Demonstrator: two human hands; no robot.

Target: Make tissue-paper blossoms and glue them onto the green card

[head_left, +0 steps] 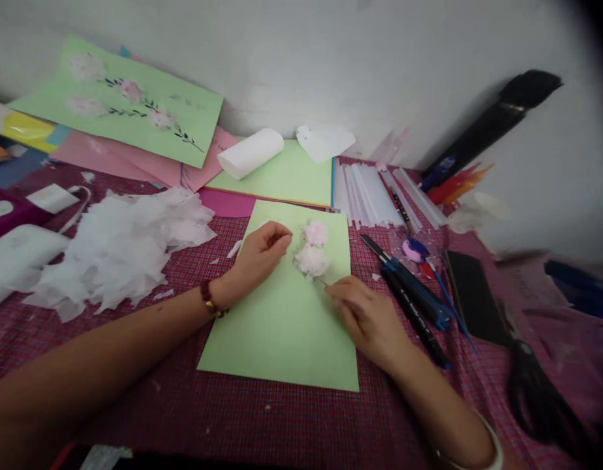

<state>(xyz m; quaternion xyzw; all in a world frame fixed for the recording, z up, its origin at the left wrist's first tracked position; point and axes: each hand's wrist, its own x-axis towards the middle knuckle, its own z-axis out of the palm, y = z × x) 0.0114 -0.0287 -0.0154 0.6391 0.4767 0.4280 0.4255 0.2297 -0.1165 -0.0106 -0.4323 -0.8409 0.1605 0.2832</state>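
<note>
A sheet of light green paper (282, 333) lies in front of me. Two pale pink tissue-paper flowers sit on its upper half: a smaller, pinker flower (316, 233) above a larger, whiter flower (312, 260). To their left, resting over the sheet, is my left hand (263, 258), fingers curled with the thumb against them; whatever they pinch is too small to make out. Just below the larger flower my right hand (365, 314) is closed in a pinch. A thin dark tip, like a fine stick, shows at its fingertips, near the flower's lower edge.
White tissue pieces (130, 241) are heaped at left. A finished floral card (145, 104) leans behind, beside a white paper roll (251, 153). At right lie a utility knife (416, 294), a black marker (414, 320), a dark phone-like slab (475, 297) and black scissors (541, 391).
</note>
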